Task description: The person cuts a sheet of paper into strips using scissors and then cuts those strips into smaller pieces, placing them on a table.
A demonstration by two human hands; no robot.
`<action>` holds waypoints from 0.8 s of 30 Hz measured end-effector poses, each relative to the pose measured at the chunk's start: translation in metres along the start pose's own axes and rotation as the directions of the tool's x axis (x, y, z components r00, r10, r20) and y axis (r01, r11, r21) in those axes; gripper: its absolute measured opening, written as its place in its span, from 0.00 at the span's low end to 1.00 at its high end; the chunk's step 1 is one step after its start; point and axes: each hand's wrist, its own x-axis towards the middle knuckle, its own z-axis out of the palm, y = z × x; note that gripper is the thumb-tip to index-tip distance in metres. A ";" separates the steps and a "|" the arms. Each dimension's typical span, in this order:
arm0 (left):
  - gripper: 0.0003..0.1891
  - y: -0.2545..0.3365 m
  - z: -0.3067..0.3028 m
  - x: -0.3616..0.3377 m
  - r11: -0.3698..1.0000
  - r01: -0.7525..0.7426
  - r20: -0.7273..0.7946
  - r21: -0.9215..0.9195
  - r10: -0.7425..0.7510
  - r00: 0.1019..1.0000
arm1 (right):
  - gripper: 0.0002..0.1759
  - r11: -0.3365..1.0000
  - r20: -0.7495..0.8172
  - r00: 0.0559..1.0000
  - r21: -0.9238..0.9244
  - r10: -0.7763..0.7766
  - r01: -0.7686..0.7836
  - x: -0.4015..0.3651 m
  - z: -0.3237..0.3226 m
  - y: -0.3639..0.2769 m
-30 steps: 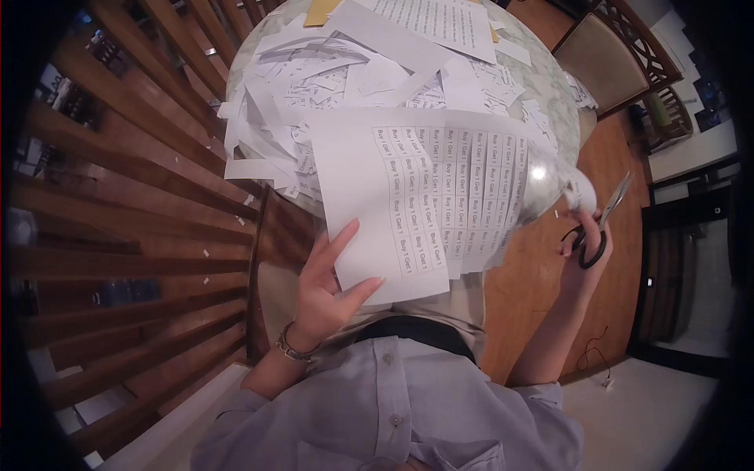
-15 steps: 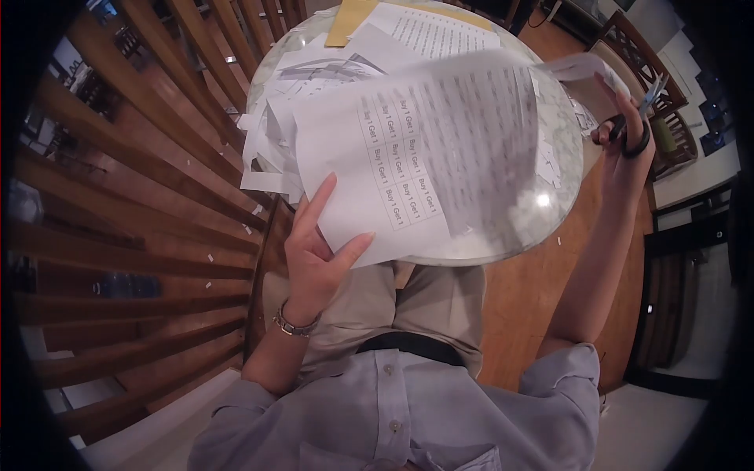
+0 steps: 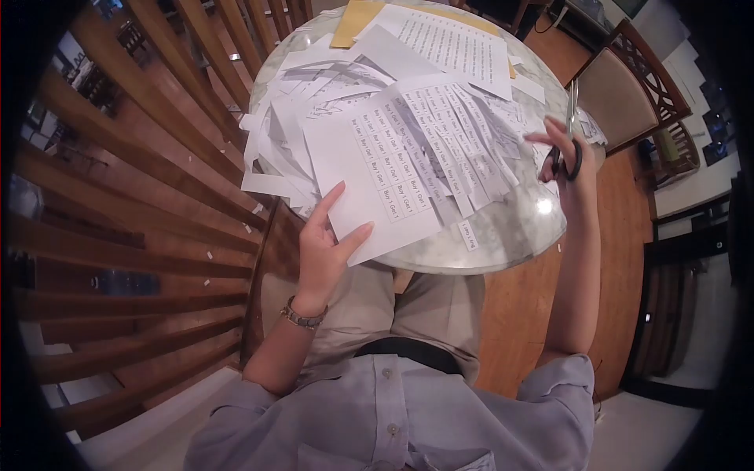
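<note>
My left hand (image 3: 321,251) grips the lower left edge of a white paper sheet (image 3: 338,157), thumb on top. Rows of "Buy 1 Get 1" in small boxes are printed on it. Its far right part is cut into long strips (image 3: 463,141) that fan out over the table. In my right hand (image 3: 577,169) is a pair of scissors (image 3: 572,114), its dark handles round my fingers and its blades pointing away from me. The scissors are apart from the sheet, to its right. One small cut slip (image 3: 469,235) lies near the table's front edge.
The round marble table (image 3: 514,239) bears a heap of paper scraps (image 3: 294,118) at left. Behind lie a printed sheet (image 3: 452,47) and a yellow envelope (image 3: 351,27). Wooden slats (image 3: 141,149) stand at left, a chair (image 3: 620,94) at back right.
My right hand with the scissors has come left and down, nearer the sheet. The sheet, earlier lifted and blurred at its right side, now lies lower with its strips spread apart.
</note>
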 end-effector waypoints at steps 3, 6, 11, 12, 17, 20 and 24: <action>0.24 -0.005 -0.008 -0.001 0.991 0.131 -0.001 0.011 -0.131 0.991 | 0.21 0.997 0.075 0.995 0.034 0.073 -0.075 -0.032 0.007 0.003; 0.22 -0.009 -0.010 -0.004 0.988 0.139 -0.042 0.071 -0.137 0.990 | 0.22 0.984 0.337 0.930 0.047 0.144 -0.169 -0.071 0.002 0.015; 0.21 -0.002 0.001 -0.016 0.975 0.176 -0.083 0.138 -0.165 0.983 | 0.26 0.890 0.711 0.649 0.073 0.271 -0.451 -0.132 0.010 0.044; 0.21 -0.005 0.001 -0.018 0.980 0.152 -0.042 0.126 -0.148 0.988 | 0.26 0.860 0.717 0.615 0.041 0.328 -0.508 -0.141 0.015 0.048; 0.17 -0.009 -0.003 -0.021 0.963 0.241 -0.022 0.121 -0.240 0.971 | 0.26 0.786 0.733 0.564 0.064 0.381 -0.614 -0.168 0.034 0.069; 0.14 -0.006 -0.002 -0.023 0.961 0.249 -0.030 0.124 -0.247 0.968 | 0.28 0.784 0.740 0.574 0.104 0.350 -0.612 -0.173 0.044 0.075; 0.13 -0.004 -0.006 -0.024 0.954 0.267 -0.058 0.138 -0.262 0.963 | 0.31 0.766 0.739 0.601 0.184 0.305 -0.616 -0.174 0.058 0.080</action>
